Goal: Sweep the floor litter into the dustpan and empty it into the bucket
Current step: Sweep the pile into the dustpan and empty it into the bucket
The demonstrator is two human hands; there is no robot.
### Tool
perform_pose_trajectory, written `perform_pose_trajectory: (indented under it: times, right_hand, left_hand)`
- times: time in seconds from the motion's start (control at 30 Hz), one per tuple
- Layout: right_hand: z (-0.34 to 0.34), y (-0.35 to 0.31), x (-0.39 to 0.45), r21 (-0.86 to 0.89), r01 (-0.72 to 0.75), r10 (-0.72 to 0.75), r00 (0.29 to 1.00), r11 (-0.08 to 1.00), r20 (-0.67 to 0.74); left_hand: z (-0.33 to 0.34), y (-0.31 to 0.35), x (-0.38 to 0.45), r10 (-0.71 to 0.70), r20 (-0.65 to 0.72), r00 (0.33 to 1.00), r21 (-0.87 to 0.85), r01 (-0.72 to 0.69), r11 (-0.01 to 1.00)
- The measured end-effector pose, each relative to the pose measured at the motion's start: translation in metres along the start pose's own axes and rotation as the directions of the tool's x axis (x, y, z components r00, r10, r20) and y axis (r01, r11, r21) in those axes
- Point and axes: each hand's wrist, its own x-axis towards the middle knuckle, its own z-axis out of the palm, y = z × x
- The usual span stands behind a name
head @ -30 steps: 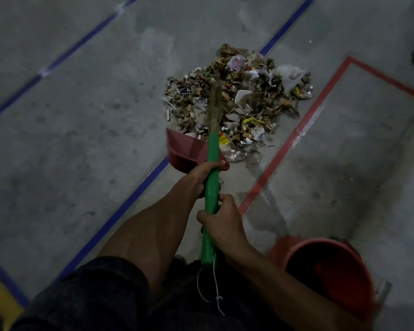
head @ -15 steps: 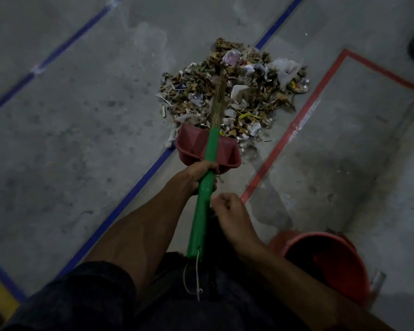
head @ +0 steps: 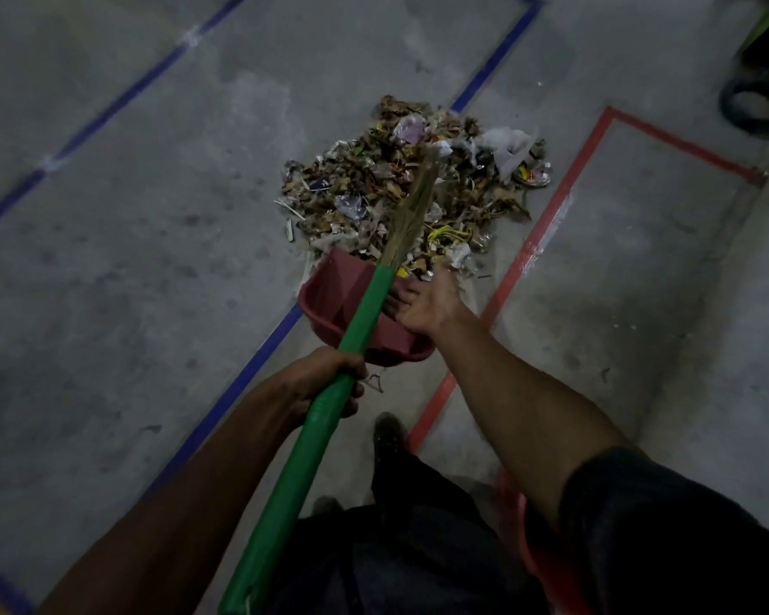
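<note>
Fingers [head: 351, 364] of the left hand [head: 325, 379] wrap the green broom handle [head: 329, 397]; the right hand [head: 427, 304] reaches to the red dustpan [head: 334, 286], fingers loosely spread, touching its rim or inside, I can't tell a grip. The litter pile [head: 400, 184] sits unswept just beyond the dustpan's mouth. The bucket [head: 529, 539] peeks out under the right arm. Sweeping and emptying both remain.
</note>
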Motion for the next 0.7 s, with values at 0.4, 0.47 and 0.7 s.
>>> perform_pose_trajectory:
  times: [0.4,0.47,0.7]
  right_hand:
    - [0.049,0.023,0.033,0.015,-0.056,0.057,0.997,0.998,-0.050]
    - [0.057,0.015,0.037,-0.008,-0.045,0.044,0.997,0.999,-0.056]
    - [0.079,-0.039,0.046,-0.200,0.057,-0.085,0.987,0.978,-0.134]
  left_hand:
    - [-0.026,0.003,0.000,0.076,-0.027,0.997,0.103,-0.073,0.992]
    - [-0.029,0.009,0.004,0.143,-0.034,0.989,0.145,-0.137,0.980]
    - [-0.055,0.039,0.018,0.200,-0.167,0.965,0.039,-0.196,0.980]
